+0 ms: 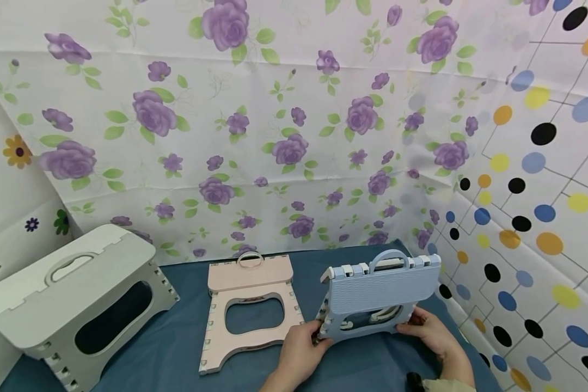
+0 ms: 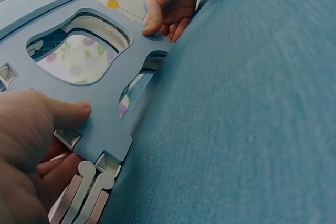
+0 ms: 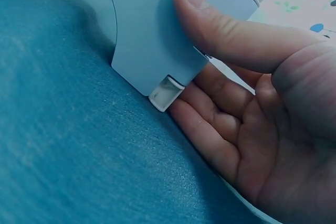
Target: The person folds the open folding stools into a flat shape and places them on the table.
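Observation:
A blue folding stool (image 1: pixel 384 291) stands partly unfolded at the right of the cloth, its handle up. The left hand (image 1: pixel 299 351) grips its lower left leg, thumb on the front panel and fingers behind, as the left wrist view shows (image 2: pixel 31 140). At the lower right leg the right hand (image 1: pixel 433 335) pinches the panel (image 3: pixel 152 30), thumb in front and fingers curled behind (image 3: pixel 252 98). A flat pink folded stool (image 1: pixel 252 273) lies just left of the blue one, close to the left hand.
A larger grey-white stool (image 1: pixel 127 258) stands unfolded at the left. Blue cloth (image 1: pixel 186 283) covers the surface. Flowered sheeting (image 1: pixel 274 136) hangs at the back, and dotted sheeting (image 1: pixel 544 218) borders the right side. A dark object (image 1: pixel 414 382) is at the right wrist.

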Available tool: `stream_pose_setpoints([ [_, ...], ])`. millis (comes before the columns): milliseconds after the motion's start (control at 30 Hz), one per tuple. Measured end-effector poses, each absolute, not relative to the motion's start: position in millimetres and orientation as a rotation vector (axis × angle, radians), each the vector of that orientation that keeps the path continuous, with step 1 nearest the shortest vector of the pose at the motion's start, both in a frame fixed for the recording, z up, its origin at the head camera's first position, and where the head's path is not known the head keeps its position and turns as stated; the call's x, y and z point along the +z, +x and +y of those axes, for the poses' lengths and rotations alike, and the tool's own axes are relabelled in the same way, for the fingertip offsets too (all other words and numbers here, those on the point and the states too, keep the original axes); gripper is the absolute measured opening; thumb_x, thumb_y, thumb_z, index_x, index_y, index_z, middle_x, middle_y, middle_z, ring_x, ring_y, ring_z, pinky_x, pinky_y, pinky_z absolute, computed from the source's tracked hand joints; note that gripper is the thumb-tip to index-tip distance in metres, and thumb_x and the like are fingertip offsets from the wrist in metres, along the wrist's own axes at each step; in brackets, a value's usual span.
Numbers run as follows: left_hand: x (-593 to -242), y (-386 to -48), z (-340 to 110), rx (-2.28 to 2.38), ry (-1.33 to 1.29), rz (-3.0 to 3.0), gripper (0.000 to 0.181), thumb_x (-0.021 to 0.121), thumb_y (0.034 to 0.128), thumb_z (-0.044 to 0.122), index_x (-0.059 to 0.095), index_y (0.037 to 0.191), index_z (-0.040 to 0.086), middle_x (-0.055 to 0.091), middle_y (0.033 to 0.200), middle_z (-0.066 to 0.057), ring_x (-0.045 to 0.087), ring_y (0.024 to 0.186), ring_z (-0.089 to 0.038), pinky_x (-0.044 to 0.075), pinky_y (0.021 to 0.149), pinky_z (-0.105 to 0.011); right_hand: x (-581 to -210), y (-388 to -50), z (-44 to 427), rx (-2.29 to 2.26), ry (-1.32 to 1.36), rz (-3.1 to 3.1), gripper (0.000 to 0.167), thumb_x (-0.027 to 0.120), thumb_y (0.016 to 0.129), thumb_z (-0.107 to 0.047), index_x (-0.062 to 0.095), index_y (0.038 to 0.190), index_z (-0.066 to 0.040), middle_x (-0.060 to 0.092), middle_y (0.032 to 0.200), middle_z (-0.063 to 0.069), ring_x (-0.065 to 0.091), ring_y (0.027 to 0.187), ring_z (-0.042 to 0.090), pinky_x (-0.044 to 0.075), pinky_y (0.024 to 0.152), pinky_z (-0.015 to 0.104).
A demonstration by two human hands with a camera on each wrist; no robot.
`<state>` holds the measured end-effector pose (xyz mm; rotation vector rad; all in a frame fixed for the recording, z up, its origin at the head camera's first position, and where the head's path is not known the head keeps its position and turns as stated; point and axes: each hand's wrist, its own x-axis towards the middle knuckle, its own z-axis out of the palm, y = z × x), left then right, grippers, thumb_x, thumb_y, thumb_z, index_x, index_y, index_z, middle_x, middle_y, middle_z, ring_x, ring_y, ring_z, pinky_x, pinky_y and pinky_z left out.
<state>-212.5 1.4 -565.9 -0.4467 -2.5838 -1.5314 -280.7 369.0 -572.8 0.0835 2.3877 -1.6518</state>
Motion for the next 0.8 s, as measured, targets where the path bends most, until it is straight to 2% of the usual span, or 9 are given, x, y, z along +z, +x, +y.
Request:
stream_pose_setpoints([
  [100, -566, -212, 4, -1.537, -0.414, -2.521, 0.027, 0.093, 0.0849, 0.014, 0.081, 0.109, 0.013, 0.079, 0.094, 0.006, 0.065, 0.076, 0.001, 0.052, 0.063, -0.025, -572, -279, 369, -1.651, 0.111, 2.399, 0.076, 0.087, 0.092, -0.014, 0.049, 0.154, 0.008, 0.070, 0.134, 0.017, 0.068, 0.111, 0.023, 0.057, 0.088, 0.036],
  [267, -565, -212, 7, -1.483, -0.337, -2.445, 0.034, 0.096, 0.0820, 0.020, 0.079, 0.111, 0.018, 0.073, 0.095, 0.013, 0.064, 0.077, -0.001, 0.051, 0.064, -0.024, -570, -279, 368, -1.629, 0.142, 2.418, 0.077, 0.089, 0.091, -0.016, 0.051, 0.154, 0.007, 0.069, 0.136, 0.018, 0.068, 0.114, 0.025, 0.056, 0.091, 0.038],
  [367, -564, -213, 4, -1.394, -0.273, -2.386, 0.040, 0.098, 0.0803, 0.020, 0.075, 0.113, 0.021, 0.066, 0.099, 0.010, 0.065, 0.081, -0.008, 0.052, 0.067, -0.026, -569, -281, 367, -1.612, 0.177, 2.444, 0.077, 0.091, 0.088, -0.019, 0.055, 0.153, 0.004, 0.069, 0.135, 0.017, 0.067, 0.113, 0.025, 0.056, 0.092, 0.039],
  [467, -563, -215, 0, -1.368, -0.220, -2.349, 0.050, 0.098, 0.0798, 0.019, 0.070, 0.121, 0.018, 0.062, 0.106, 0.001, 0.066, 0.090, -0.017, 0.055, 0.075, -0.033, -569, -282, 367, -1.601, 0.196, 2.466, 0.076, 0.092, 0.088, -0.020, 0.057, 0.151, 0.003, 0.070, 0.133, 0.016, 0.066, 0.110, 0.025, 0.055, 0.091, 0.039],
  [600, -563, -219, -7, -1.427, -0.202, -2.389, 0.061, 0.097, 0.0824, 0.022, 0.067, 0.135, 0.011, 0.065, 0.114, -0.003, 0.066, 0.100, -0.023, 0.055, 0.084, -0.041, -570, -282, 368, -1.596, 0.208, 2.470, 0.072, 0.091, 0.088, -0.018, 0.059, 0.149, 0.004, 0.072, 0.128, 0.015, 0.067, 0.106, 0.023, 0.055, 0.088, 0.037],
  [800, -566, -220, -10, -1.420, -0.304, -2.500, 0.045, 0.092, 0.0875, 0.020, 0.075, 0.129, 0.013, 0.073, 0.119, 0.003, 0.069, 0.105, -0.020, 0.055, 0.084, -0.039, -567, -281, 369, -1.569, 0.219, 2.487, 0.070, 0.093, 0.087, -0.020, 0.063, 0.146, 0.002, 0.074, 0.123, 0.012, 0.067, 0.103, 0.023, 0.055, 0.087, 0.038],
])
